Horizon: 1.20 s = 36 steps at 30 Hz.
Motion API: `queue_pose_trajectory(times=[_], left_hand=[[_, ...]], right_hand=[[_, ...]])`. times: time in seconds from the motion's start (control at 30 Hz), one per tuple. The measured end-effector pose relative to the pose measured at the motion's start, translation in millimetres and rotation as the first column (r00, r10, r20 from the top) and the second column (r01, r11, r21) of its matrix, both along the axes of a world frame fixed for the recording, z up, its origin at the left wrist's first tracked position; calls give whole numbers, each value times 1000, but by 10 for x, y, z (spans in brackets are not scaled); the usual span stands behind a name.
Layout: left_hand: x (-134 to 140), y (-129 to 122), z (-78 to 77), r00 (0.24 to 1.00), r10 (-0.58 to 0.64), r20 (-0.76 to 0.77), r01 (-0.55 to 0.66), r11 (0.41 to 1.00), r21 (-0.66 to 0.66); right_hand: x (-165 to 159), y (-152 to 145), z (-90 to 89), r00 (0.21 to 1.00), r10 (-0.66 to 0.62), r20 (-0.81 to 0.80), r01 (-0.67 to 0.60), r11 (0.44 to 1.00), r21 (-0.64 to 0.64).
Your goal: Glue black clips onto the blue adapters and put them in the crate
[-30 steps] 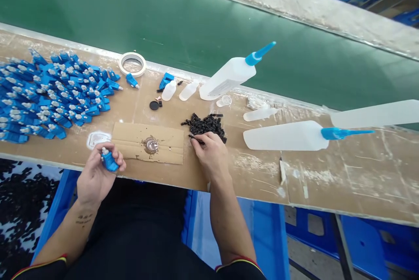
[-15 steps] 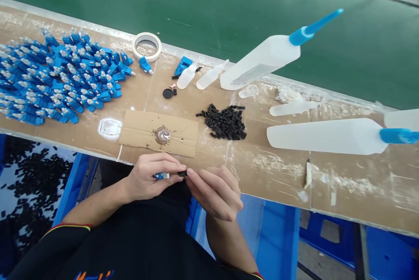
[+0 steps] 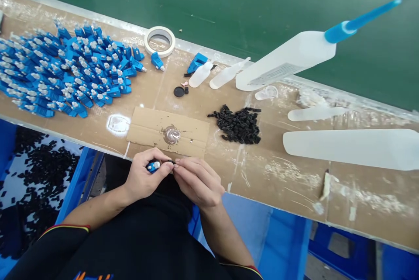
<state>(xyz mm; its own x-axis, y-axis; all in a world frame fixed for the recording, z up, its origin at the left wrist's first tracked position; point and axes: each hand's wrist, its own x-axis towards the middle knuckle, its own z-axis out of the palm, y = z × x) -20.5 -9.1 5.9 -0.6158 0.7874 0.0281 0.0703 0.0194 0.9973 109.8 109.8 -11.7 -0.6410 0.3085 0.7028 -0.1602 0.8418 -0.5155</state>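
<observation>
My left hand [image 3: 146, 175] is closed around a small blue plastic part with a white tip [image 3: 152, 166], its fingers hiding most of it. A small black piece [image 3: 171, 162] is pinched at that hand's thumb and fingertips. From the other side, the fingertips of my right hand [image 3: 199, 181] grip the same black piece. Both hands meet at the table's near edge, just below a cardboard strip [image 3: 139, 127] that bears a clear, wet-looking blob [image 3: 172, 135]. A heap of similar black pieces [image 3: 235, 125] lies to the right of the cardboard.
Many blue parts [image 3: 75, 70] are heaped at left beside a tape roll [image 3: 146, 42]. Small white bottles [image 3: 199, 74] and a large bottle [image 3: 284, 59] lie along the back; another large bottle [image 3: 350, 148] lies right. A blue bin [image 3: 73, 192] below holds black pieces.
Both hands have shifted a little left, closer to the cardboard's lower edge, still joined at the black piece. The view has shifted, so the table things appear farther right.
</observation>
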Motion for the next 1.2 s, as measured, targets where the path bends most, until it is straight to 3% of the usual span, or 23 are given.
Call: queue_pose_trajectory(times=[0.1, 0.2, 0.27, 0.33, 0.43, 0.6, 0.73, 1.03, 1.2], left_hand=[[-29, -22, -65, 945, 13, 327, 4, 999, -51], [-123, -57, -93, 740, 3, 672, -24, 999, 22], [-202, -95, -88, 626, -37, 779, -46, 995, 84], [-265, -144, -90, 600, -59, 798, -52, 992, 112], [-301, -226, -139, 662, -40, 749, -42, 995, 91], [-299, -310, -248, 847, -9, 532, -21, 998, 52], [-337, -312, -225, 919, 9, 394, -17, 1000, 18], [-349, -303, -230, 923, 62, 379, -86, 995, 46], [-376, -311, -216, 929, 65, 363, -95, 993, 63]], right_hand=[[-72, 123, 35, 999, -28, 32, 29, 999, -40], [-132, 308, 83, 987, -108, 120, 112, 993, -26], [-167, 423, 103, 971, -135, 197, 134, 991, 17], [-197, 503, 109, 954, -141, 265, 128, 990, 65], [-234, 552, 97, 932, -138, 337, 104, 988, 118], [-276, 552, 75, 925, -115, 363, 62, 986, 153], [-290, 553, 100, 916, -104, 387, 43, 986, 163], [-288, 557, 115, 898, -102, 427, 42, 988, 148], [-293, 558, 146, 918, -82, 387, 112, 992, -57]])
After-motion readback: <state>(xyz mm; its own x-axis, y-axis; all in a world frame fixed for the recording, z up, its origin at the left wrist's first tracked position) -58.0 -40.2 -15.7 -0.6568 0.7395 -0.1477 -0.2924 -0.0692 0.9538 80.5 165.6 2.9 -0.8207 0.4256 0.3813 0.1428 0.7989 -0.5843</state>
